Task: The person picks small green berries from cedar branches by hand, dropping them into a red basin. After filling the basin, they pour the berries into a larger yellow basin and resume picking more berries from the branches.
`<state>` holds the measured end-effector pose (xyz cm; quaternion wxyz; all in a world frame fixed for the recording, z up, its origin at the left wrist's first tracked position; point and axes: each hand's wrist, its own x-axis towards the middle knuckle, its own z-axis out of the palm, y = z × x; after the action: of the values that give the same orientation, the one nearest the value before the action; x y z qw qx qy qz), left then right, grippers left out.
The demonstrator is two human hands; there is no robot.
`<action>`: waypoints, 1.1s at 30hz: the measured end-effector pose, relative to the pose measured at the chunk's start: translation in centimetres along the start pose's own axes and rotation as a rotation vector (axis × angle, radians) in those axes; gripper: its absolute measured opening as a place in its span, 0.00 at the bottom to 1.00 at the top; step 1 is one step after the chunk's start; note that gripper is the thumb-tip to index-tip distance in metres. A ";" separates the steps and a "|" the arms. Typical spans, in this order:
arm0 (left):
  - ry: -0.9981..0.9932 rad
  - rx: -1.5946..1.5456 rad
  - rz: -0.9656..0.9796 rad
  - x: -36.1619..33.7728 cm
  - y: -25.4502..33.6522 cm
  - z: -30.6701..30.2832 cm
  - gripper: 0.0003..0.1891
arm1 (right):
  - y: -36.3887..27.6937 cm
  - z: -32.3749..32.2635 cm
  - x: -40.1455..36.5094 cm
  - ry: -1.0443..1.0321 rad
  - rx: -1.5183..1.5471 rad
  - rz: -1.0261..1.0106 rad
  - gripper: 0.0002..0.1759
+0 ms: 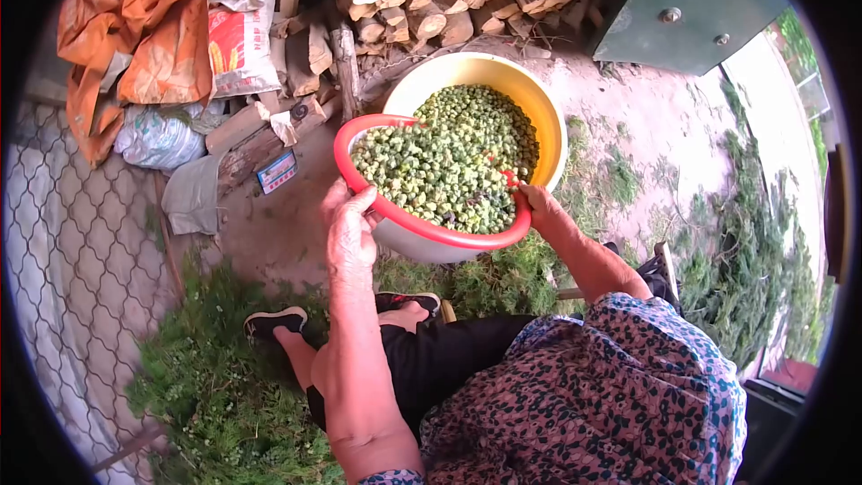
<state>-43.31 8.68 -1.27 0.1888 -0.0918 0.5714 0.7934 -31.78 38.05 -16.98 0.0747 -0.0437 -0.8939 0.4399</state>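
Note:
A red-rimmed basin (440,233) is tilted over a large yellow tub (545,117), its far side dipping inside the tub. Small knobbly green seed cones or berries (431,175) fill the basin and spread without a break into the heap of green pieces (485,112) in the tub. At the basin's left side, my left hand (348,220) is closed on the rim, thumb on top. My right hand (539,208) grips the rim's right side, its fingertips partly hidden. The tub's near side is hidden behind the basin.
Stacked firewood (431,13) lies beyond the tub, with an orange tarp (171,45) and a red-and-white sack (242,40) to its left. A green metal box (682,13) stands at the upper right. Cut green branches (233,377) cover the ground around my feet.

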 end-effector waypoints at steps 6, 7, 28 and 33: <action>-0.051 -0.157 -0.028 2.1 -2.6 3.8 0.17 | 2.1 0.7 1.8 0.309 0.988 0.970 0.13; -0.094 -0.046 -0.065 2.8 -3.7 3.4 0.17 | 2.2 0.4 1.7 0.253 0.573 0.765 0.16; -0.097 0.770 0.105 -3.6 -2.5 -3.2 0.23 | -12.6 1.3 5.3 0.071 -0.216 0.042 0.16; 0.035 1.034 0.210 -9.6 -1.6 -8.0 0.21 | -13.4 -1.0 7.6 -0.003 -0.059 0.220 0.15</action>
<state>-34.49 -0.28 -1.81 0.1194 0.0577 0.8974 0.4208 -39.26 31.77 -5.00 0.0234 -0.1434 -0.8963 0.4189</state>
